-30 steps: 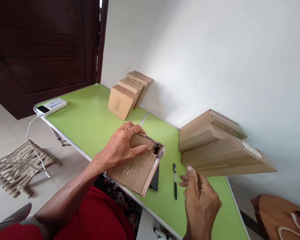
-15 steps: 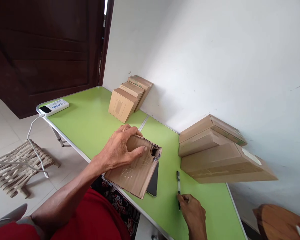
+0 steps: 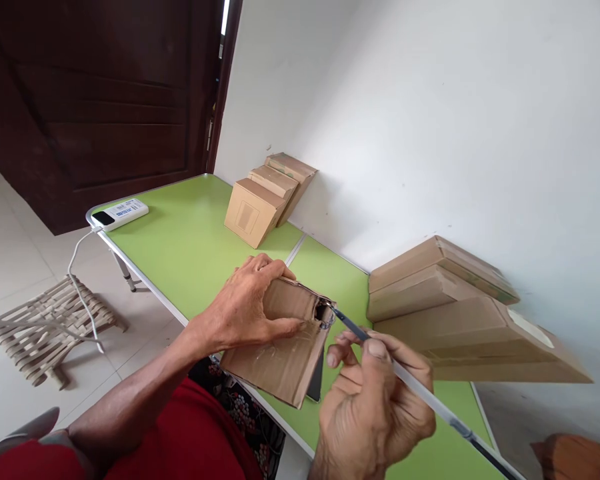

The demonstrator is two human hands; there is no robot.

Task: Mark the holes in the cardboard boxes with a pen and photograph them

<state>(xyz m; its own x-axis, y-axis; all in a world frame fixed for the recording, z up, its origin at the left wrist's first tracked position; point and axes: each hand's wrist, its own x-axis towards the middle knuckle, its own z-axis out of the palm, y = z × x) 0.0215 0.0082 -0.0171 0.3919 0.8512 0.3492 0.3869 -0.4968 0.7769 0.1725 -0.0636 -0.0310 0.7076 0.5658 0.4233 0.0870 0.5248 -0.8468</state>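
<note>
My left hand [image 3: 250, 310] is wrapped over a small brown cardboard box [image 3: 275, 367], thumb on its face and fingers round the far edge. The box is tilted above the table, and its upper right corner has a ragged dark hole [image 3: 323, 311]. My right hand [image 3: 380, 400] pinches a slim pen [image 3: 423, 393] with dark ends and a pale, see-through barrel. The pen's tip meets the rim of the hole; whether it goes inside I cannot tell. Partly hidden under the box lies a dark flat object [image 3: 316, 380], perhaps a phone.
On the green table [image 3: 180, 230], cardboard boxes [image 3: 253, 213] lean on the wall at the back, and more boxes [image 3: 460, 327] lean at the right. A white device [image 3: 121, 213] with a cable sits at the left end. A woven stool [image 3: 50, 327] stands below.
My right hand has picked the pen up from the table on the right and brought it left to the torn corner. My left hand keeps its hold on the box.
</note>
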